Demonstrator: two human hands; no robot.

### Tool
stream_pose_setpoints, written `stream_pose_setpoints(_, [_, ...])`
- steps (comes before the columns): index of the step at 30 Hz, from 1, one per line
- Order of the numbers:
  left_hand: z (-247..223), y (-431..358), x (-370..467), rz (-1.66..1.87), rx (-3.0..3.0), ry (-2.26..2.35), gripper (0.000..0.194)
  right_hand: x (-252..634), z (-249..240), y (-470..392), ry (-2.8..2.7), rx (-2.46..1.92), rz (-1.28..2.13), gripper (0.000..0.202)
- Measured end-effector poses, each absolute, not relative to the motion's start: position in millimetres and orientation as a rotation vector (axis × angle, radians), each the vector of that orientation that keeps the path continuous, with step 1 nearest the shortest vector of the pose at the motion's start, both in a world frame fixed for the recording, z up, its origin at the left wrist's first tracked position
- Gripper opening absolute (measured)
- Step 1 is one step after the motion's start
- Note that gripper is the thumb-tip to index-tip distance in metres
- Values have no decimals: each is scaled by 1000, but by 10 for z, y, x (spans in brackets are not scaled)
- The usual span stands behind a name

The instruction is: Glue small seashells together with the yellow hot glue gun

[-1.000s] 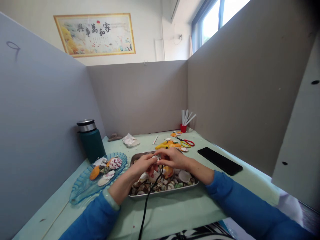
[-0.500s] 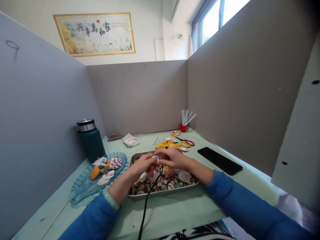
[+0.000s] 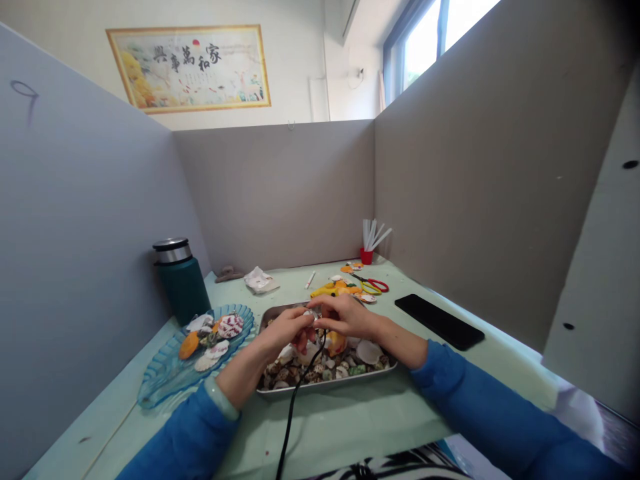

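My left hand [image 3: 286,335] and my right hand [image 3: 346,316] meet above the metal tray [image 3: 327,383]. The fingertips of both pinch a small whitish piece [image 3: 314,316] that looks like a shell, mostly covered by the fingers. Below them the tray is filled with many small shells and stones [image 3: 315,375], with a larger white shell [image 3: 369,352] at its right. A black cord [image 3: 291,415] runs from under the hands over the tray's front rim towards me. Just beyond my right hand lies a yellow tool [image 3: 325,291] like a glue gun, partly hidden.
On the left, a blue glass dish [image 3: 163,373] holds several shells, with a green bottle [image 3: 184,290] behind it. Scissors [image 3: 374,285], a red cup of white sticks [image 3: 367,256] and crumpled paper [image 3: 260,281] lie farther back. A black phone [image 3: 439,321] is at right; partitions enclose the table.
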State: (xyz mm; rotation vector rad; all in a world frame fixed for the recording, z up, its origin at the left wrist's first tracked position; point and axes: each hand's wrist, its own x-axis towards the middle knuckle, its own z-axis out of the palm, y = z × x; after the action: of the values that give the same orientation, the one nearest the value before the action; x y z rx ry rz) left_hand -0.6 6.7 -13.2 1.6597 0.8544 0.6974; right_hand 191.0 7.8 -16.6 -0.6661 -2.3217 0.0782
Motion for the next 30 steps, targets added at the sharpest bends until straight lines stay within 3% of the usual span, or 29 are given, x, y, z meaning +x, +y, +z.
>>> stream_pose_setpoints(30, [-130,64,-19,674,1663,812,26,1908,-167,86,-2305,-639,55,31])
